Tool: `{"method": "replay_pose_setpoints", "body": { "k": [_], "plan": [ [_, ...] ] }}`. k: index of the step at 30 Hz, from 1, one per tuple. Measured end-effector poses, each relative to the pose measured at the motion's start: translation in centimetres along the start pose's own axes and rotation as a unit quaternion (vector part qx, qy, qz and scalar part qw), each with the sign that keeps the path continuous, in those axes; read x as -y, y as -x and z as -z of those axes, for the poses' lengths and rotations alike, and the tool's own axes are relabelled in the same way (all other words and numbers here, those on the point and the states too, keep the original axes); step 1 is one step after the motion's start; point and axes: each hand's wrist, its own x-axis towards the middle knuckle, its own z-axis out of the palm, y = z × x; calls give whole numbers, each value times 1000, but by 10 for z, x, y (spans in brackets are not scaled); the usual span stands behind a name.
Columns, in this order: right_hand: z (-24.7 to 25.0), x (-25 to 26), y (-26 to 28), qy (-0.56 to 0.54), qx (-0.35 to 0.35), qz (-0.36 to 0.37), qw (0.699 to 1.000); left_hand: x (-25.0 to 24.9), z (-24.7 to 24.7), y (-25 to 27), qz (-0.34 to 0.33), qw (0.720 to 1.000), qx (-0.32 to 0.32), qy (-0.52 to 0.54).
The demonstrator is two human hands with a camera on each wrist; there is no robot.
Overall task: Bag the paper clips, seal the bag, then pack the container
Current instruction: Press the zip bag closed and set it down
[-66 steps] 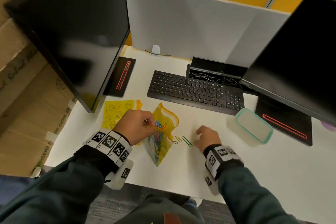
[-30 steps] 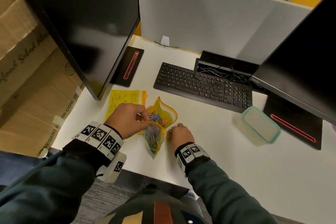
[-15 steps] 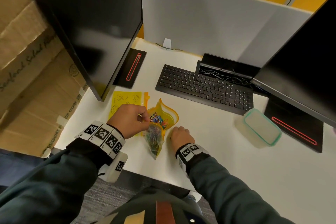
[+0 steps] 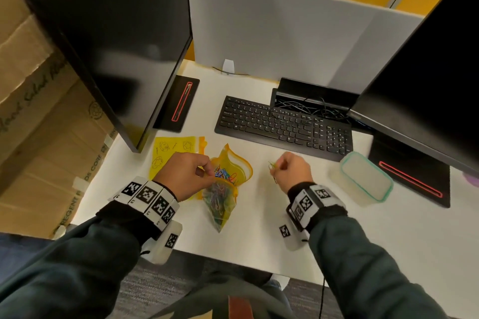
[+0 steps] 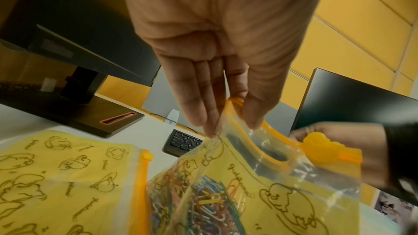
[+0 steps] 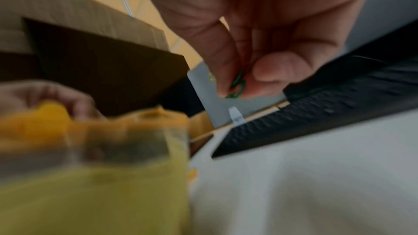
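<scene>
A yellow zip bag (image 4: 228, 194) lies on the white desk, stuffed with coloured paper clips (image 4: 221, 173). My left hand (image 4: 206, 172) pinches its orange zip rim (image 5: 235, 103) and holds the mouth open. In the left wrist view the clips (image 5: 208, 201) show through the bag (image 5: 282, 190). My right hand (image 4: 275, 167) hovers right of the bag, apart from it, and pinches a green paper clip (image 6: 237, 85) between thumb and finger. A clear container (image 4: 363, 179) with a teal-rimmed lid stands further right.
A second yellow bag (image 4: 168, 150) lies flat behind my left hand. A black keyboard (image 4: 282, 124) runs across the back, and monitors on black stands (image 4: 178, 103) flank the desk. Cardboard boxes (image 4: 39, 111) stand off the left edge.
My right hand took the loose clips off the desk, came close to the bag, and has now drawn back to the right with a clip pinched. My left hand kept hold of the bag's mouth.
</scene>
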Motion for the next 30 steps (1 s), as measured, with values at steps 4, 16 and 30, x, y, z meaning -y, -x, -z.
{"method": "replay_pose_setpoints", "body": {
  "k": [4, 16, 30],
  "plan": [
    [6, 45, 1, -69, 66, 39, 995, -6, -3, -1, -9, 1000, 2, 4],
    [32, 48, 17, -123, 38, 77, 989, -21, -18, -9, -78, 996, -53, -11],
    [22, -27, 35, -95, 17, 64, 993, -61, -74, -7, -157, 977, -42, -139]
  ]
}}
